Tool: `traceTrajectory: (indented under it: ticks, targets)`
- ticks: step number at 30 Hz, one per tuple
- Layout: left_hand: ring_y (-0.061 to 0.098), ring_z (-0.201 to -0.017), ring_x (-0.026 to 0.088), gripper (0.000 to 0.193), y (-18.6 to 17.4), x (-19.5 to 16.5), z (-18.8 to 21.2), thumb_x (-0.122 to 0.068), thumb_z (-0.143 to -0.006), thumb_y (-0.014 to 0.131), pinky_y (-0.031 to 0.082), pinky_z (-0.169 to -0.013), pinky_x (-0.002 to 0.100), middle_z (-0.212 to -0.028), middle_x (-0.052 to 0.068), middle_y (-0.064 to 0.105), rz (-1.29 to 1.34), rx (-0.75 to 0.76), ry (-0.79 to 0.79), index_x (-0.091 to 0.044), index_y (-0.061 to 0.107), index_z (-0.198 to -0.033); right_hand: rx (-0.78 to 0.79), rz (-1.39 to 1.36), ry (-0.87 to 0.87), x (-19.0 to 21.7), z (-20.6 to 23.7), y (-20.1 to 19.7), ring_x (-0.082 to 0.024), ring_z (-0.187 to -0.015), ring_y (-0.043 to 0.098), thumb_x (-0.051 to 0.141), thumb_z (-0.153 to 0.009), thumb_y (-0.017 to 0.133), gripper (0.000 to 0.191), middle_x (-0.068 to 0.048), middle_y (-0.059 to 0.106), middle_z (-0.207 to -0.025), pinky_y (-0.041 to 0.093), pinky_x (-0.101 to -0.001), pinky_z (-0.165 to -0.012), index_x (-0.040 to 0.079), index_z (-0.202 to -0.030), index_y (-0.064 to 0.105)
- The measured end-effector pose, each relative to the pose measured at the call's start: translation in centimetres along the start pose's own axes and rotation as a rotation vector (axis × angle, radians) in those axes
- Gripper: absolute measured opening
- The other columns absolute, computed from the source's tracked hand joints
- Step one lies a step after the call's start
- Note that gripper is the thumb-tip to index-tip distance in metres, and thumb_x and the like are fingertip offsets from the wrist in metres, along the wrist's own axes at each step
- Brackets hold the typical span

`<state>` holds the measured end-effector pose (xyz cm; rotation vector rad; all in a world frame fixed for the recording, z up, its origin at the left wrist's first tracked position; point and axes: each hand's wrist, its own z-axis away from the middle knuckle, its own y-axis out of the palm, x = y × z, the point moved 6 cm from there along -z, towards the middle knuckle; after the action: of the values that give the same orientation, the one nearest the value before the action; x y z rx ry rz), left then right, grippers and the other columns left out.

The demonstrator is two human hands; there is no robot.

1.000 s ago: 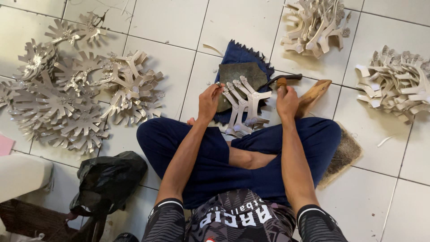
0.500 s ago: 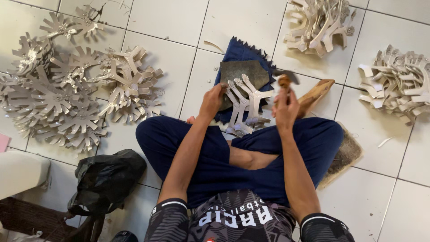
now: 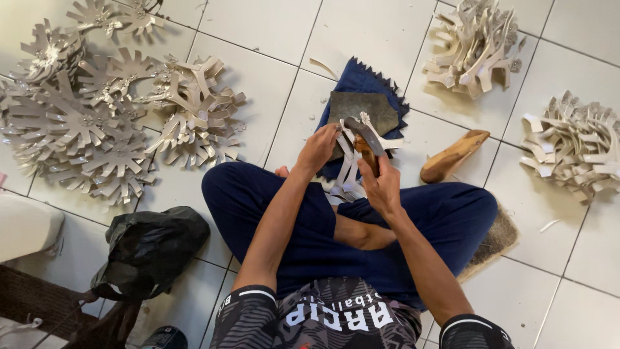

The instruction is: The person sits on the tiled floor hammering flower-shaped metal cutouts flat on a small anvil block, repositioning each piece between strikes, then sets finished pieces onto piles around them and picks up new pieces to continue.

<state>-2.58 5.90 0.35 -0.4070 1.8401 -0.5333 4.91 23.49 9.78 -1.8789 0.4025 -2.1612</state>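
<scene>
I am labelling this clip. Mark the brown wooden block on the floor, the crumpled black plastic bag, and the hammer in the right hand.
brown wooden block (image 3: 454, 156), head view, middle of its top.
crumpled black plastic bag (image 3: 152, 245), head view, its centre.
hammer (image 3: 365, 136), head view, its dark metal head.

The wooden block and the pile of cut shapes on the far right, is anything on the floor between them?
No. Between the wooden block and the right pile, the head view shows only bare white tiles.

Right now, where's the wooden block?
Head view: the wooden block lies on the floor tiles, right of the right hand, just beyond the right knee.
</scene>
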Motion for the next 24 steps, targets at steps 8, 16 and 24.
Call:
traceTrajectory:
  ticks: [8, 16, 24]
  targets:
    - [0.066, -0.102, 0.041, 0.02, 0.1, 0.0, 0.2, -0.012, -0.103, 0.055, 0.055, -0.08, 0.048, -0.112, 0.019, 0.067, -0.026, 0.032, 0.04, -0.003, 0.055, -0.121, 0.101, 0.121, 0.002, 1.7, -1.1, 1.6, -0.015, -0.057, 0.064, 0.04, -0.099, 0.065, 0.047, -0.009, 0.065, -0.066, 0.05, -0.0326, -0.055, 0.0, -0.123, 0.061]
    - [0.065, -0.1, 0.045, 0.017, -0.8, 0.5, -0.1, -0.01, -0.104, 0.054, 0.051, -0.08, 0.05, -0.108, 0.021, 0.068, 0.121, 0.039, -0.11, -0.005, 0.058, -0.119, 0.1, 0.107, 0.044, 1.1, -1.0, 2.1, -0.011, -0.054, 0.059, 0.046, -0.101, 0.06, 0.052, -0.004, 0.062, -0.063, 0.047, -0.0279, -0.052, 0.002, -0.129, 0.06]
    - [0.065, -0.082, 0.039, 0.013, -2.7, -0.4, -0.2, -0.006, -0.101, 0.056, 0.054, -0.077, 0.043, -0.094, 0.019, 0.066, 0.333, -0.039, -0.227, -0.003, 0.061, -0.112, -0.126, -0.138, -0.029, -0.3, -0.5, -0.2, -0.006, -0.053, 0.052, 0.032, -0.104, 0.065, 0.032, 0.001, 0.057, -0.066, 0.041, -0.0248, -0.047, 0.001, -0.107, 0.06]
